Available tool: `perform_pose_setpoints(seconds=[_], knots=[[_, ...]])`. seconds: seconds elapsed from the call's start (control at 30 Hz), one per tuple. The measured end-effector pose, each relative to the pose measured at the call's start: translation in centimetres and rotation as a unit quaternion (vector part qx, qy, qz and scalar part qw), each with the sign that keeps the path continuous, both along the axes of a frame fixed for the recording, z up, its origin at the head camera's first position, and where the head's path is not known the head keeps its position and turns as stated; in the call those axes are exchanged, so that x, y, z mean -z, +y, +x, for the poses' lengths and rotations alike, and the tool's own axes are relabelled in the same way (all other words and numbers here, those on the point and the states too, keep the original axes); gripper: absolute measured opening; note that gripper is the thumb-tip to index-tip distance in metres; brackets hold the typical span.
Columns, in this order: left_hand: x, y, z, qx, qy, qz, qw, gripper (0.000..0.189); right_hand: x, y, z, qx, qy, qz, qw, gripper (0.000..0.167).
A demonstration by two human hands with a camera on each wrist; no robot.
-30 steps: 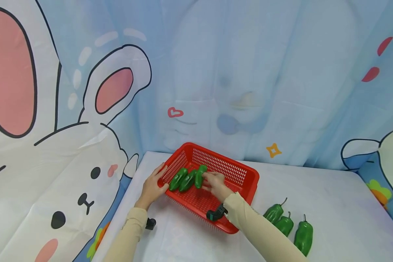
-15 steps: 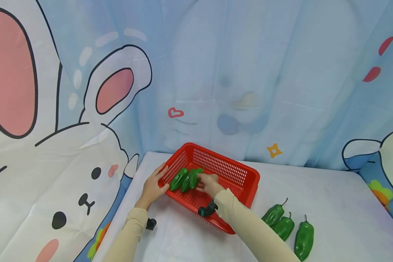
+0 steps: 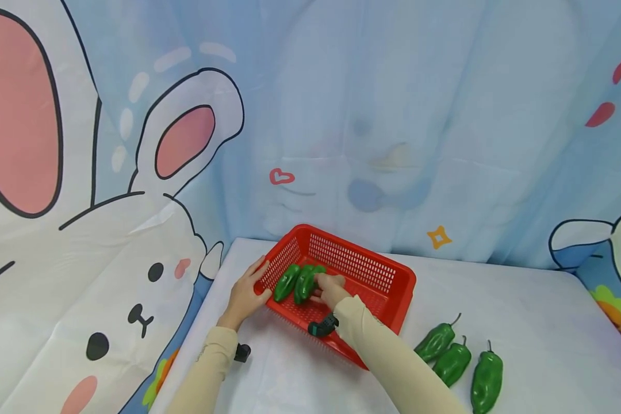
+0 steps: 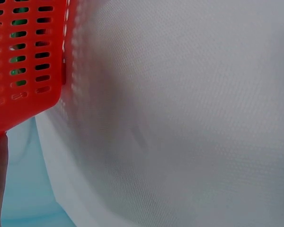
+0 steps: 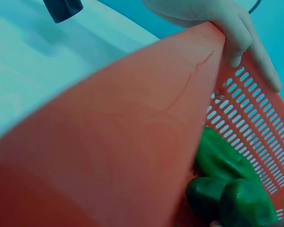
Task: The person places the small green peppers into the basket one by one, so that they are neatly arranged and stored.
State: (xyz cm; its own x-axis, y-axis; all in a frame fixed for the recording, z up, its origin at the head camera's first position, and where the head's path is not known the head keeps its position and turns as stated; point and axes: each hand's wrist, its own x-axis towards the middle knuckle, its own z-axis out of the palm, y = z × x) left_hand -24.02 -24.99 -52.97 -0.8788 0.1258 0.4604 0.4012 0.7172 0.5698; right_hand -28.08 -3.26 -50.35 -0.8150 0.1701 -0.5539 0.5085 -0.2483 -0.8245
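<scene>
A red plastic basket with slotted walls sits on the white table. My left hand grips its left corner, thumb and fingers at the rim. Inside the basket, my right hand holds a green pepper by its right side; in the right wrist view only a bit of a fingertip shows at the bottom edge. Against the basket's left end lies another green pepper. Between them is a third pepper, mostly hidden in the head view by the held one.
Several things stand around the basket. To its right on the table lie three green peppers, one at the left, one in the middle and one at the right. A cartoon-printed curtain hangs behind the table.
My right hand has moved left inside the basket with its pepper, bringing it up against the other two. My left hand has kept its grip on the rim. The head view has shifted slightly.
</scene>
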Motion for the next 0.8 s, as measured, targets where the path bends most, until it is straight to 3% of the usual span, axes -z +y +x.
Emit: perform_pose_setpoints(seconds=[0.8], knots=[[-0.08,-0.07,0.07,-0.004,-0.006,-0.004,1.0000,0.068,-0.17,-0.28,0.24,-0.006,-0.022,0.051,0.9985,0.056]])
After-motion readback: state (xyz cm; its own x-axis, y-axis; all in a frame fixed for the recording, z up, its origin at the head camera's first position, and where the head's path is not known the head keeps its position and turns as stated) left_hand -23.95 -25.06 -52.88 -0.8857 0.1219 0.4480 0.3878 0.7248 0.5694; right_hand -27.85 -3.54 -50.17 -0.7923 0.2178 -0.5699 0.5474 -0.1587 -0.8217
